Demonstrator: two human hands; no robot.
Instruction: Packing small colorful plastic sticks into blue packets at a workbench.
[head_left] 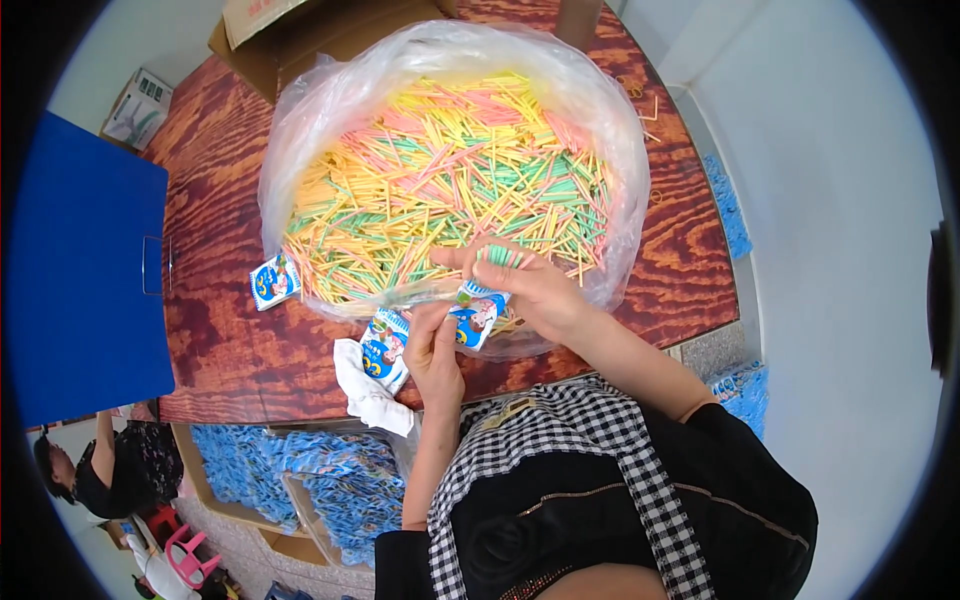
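My left hand (434, 352) pinches a small blue-and-white printed packet (478, 314) at the near rim of a big clear plastic bag (285, 140). Closed around a small bunch of thin green sticks (500, 256), my right hand (545, 296) is just above the packet's upper end. Whether the sticks enter the packet, I cannot tell. Loose yellow, pink, orange and green sticks (440, 170) fill the bag beyond my hands. Beside my left hand lie more such packets (384, 345) on a white cloth (362, 385). A single packet (274, 282) rests left of the bag.
The bag stands on a reddish wood-grain table (220, 340). Behind it is a cardboard box (300, 45); a blue board (95, 270) stands at the left. Below the table edge are boxes of blue packets (340, 485). A person (125, 465) is at the lower left, near a pink stool (190, 560).
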